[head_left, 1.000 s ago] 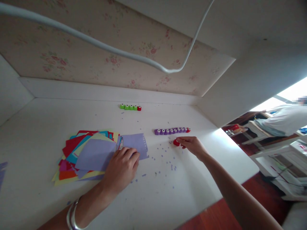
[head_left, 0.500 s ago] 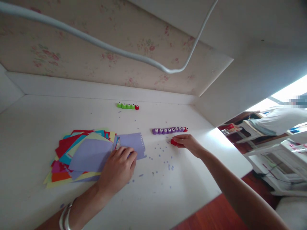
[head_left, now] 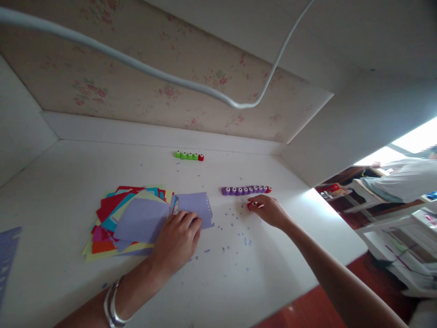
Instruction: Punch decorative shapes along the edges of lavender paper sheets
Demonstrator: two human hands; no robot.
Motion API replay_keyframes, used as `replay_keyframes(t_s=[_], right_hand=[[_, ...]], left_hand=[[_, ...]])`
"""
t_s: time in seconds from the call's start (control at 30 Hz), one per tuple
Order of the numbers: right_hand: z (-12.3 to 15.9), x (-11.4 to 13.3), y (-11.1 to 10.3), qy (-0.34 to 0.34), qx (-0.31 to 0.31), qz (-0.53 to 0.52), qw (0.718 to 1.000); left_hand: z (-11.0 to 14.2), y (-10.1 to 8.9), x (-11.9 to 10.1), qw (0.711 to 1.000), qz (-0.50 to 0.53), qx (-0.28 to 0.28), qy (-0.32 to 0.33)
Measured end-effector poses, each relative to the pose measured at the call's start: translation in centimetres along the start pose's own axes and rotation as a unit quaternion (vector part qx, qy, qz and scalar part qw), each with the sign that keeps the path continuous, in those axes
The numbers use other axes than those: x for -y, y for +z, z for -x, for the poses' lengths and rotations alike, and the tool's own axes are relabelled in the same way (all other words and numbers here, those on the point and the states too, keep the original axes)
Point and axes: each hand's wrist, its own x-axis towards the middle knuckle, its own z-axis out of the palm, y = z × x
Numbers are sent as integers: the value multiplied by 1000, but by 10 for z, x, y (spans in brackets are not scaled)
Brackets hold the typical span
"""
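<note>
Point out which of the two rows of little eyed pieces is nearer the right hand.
The purple row, just beyond the right hand. It is the longer one; the green row lies farther away.

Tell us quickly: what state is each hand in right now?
Left hand: curled over a purple, hole-edged paper sheet; grip cannot be told.
Right hand: closed on a small, rounded red object.

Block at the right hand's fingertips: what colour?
Red: the block shows best in the head view, partly covered by the hand.
</note>
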Motion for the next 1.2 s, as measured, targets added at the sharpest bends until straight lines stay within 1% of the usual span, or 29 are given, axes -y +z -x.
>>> replay_keyframes(t_s=[0.07, 0.13, 0.2, 0.3, 0.43, 0.57, 0.63, 0.7, 0.8, 0.87, 0.93, 1.0, 1.13, 1.2], right_hand=[[1, -7, -1, -6, -7, -40, 999], [3, -12, -2, 3, -19, -61, 998], [4, -15, -2, 17, -26, -47, 998], [5, -17, -5, 30, -23, 4, 999], [3, -29, -16, 75, -22, 44, 996], [-1, -47, -31, 131, -51, 32, 990], [-2, -52, -33, 144, -63, 12, 988], [-3, -50, -29, 121, -68, 10, 990], [-6, -42, -16, 53, -74, 49, 995], [-8, -38, -10, 32, -78, 55, 995], [-9, -41, -9, 49, -79, 27, 995], [-11, -49, -13, 76, -90, 7, 993], [-22, -76, -25, 98, -132, 49, 985], [-29, -87, -27, 95, -136, 68, 984]], left_hand=[[0, 0, 0, 1000, 3, 5, -3], [0, 0, 0, 1000, 6, 5, -4], [-1, -1, 0, 1000, 9, 1, -3], [-1, -2, 0, 1000, 8, -8, 0], [-1, -1, 0, 1000, 7, 0, -4], [-1, -1, 1, 1000, 12, 11, -8], [-2, -1, 1, 1000, 13, 14, -10], [-2, -1, 0, 1000, 13, 15, -11], [-2, -1, 0, 1000, 11, 13, -11], [-2, -2, 0, 1000, 10, 13, -12], [-2, -3, 0, 1000, 11, 15, -14], [-3, -3, 0, 1000, 15, 18, -13], [-3, -3, 0, 999, 22, 21, -13], [-2, -2, 0, 999, 24, 22, -14]])
